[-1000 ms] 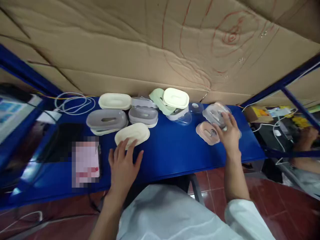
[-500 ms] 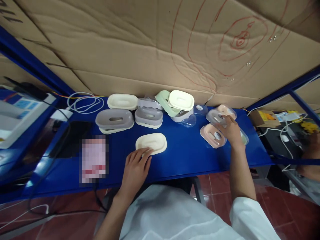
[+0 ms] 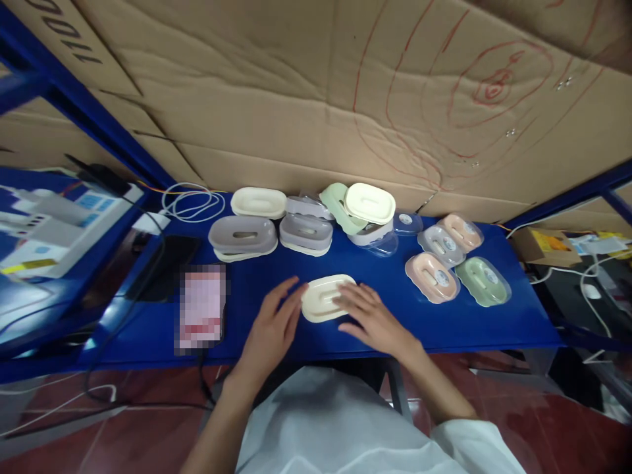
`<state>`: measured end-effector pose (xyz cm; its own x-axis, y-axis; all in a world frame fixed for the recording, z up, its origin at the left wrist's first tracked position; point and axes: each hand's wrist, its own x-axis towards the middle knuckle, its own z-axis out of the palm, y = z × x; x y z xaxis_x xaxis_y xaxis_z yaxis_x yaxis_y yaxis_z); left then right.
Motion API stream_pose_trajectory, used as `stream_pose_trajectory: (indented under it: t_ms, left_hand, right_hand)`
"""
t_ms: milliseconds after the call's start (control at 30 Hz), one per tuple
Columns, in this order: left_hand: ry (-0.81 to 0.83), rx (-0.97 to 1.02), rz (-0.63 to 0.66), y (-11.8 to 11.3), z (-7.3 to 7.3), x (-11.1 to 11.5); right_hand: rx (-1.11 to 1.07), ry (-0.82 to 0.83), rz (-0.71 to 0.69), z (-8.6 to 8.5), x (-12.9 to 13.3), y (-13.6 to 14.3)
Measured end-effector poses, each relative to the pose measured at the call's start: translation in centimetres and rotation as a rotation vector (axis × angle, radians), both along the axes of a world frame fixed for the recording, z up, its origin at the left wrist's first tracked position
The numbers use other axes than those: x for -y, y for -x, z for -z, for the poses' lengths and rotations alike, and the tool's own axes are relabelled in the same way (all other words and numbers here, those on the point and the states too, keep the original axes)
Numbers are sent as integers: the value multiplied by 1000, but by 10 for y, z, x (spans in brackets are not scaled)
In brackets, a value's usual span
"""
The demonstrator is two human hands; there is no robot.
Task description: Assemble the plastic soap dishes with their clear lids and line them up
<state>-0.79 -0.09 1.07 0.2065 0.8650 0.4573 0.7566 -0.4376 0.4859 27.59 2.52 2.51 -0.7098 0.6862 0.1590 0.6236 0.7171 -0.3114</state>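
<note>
Fingers half-spread around cream dish

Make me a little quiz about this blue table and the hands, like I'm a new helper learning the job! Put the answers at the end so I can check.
1. True or false: the left hand and the right hand are both by the cream dish.
2. Pick one: what colour is the rightmost clear-lidded box on the blue table? A) pink B) green C) grey
3. Fill in the blank: behind the table stands a brown wall made of ____, with red curved lines drawn on it.

Key: 1. True. 2. B. 3. Cardboard.
</note>
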Motion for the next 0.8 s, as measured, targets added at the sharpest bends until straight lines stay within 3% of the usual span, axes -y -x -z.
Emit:
stream_pose_trajectory:
  t_ms: [67, 167, 267, 400, 600, 667, 800]
  left_hand:
    - [-9, -73, -175, 14, -10, -20]
    - [44, -191, -433, 35, -23, -57]
    - [131, -256, -470, 49, -30, -83]
    - [91, -186, -286, 40, -29, -78]
    - [-98, -67, -30, -13, -12, -12]
    - [-57, -60, 125, -28, -6, 4]
    - [-3, -1, 260, -45, -6, 11]
  right_hand:
    - [-4, 10, -15, 13, 14, 17]
    - [-63, -14, 46, 24, 22, 18]
    - [-115, -32, 86, 28, 22, 13]
    - [-150, 5, 100, 27, 21, 14]
    - [-194, 41, 183, 26, 22, 14]
    - [-224, 32, 279, 28, 25, 10]
    - [-288, -14, 389, 32, 34, 1]
